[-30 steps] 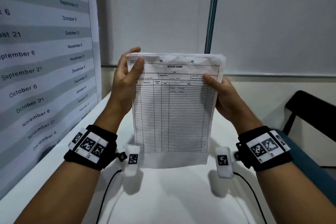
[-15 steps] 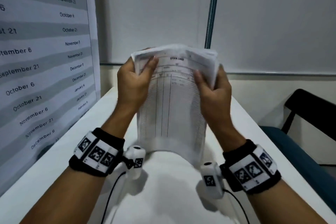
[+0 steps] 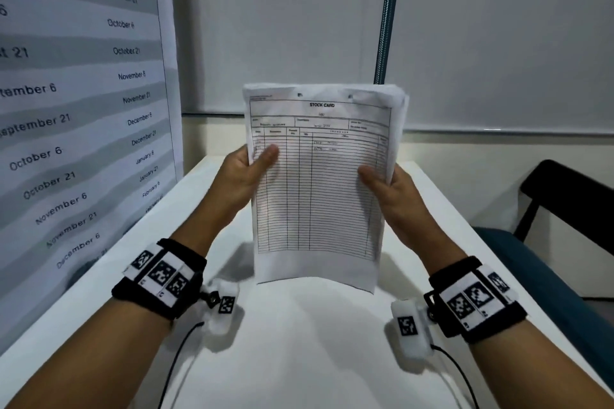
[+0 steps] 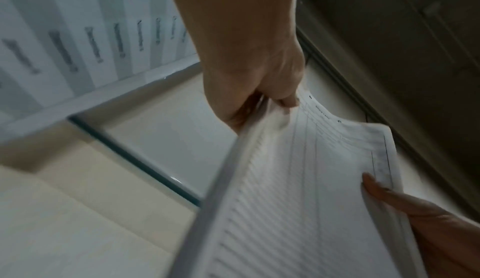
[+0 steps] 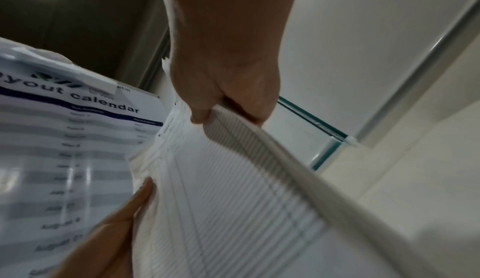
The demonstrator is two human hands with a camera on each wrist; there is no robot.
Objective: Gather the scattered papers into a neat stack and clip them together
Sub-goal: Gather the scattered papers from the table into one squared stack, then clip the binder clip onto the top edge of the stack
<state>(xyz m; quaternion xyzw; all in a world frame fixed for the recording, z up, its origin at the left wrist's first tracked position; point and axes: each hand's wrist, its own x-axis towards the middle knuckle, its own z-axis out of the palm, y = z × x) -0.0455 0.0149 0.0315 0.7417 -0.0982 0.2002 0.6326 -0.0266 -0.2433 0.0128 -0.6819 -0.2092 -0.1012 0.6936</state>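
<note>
Head view: a paper stack held upright over the white table [image 3: 299,359].
Beside a wall calendar [image 3: 83,109], the paper stack [image 3: 319,192] stands in the air, with the "STOCK CARD" sheet in front. Left hand [image 3: 244,176] pinches its left edge, right hand [image 3: 387,186] pinches its right edge, thumbs on the front sheet.

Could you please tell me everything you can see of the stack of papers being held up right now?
The stack of papers is a sheaf of white sheets, held upright above the white table, not touching it. The top sheet is a ruled form headed STOCK CARD, with two punched holes near its top edge and faint handwriting in the upper rows. The left hand grips its left edge and the right hand its right edge, thumbs on the front. The edges look roughly aligned, slightly fanned at the upper right. No clip shows.
</note>
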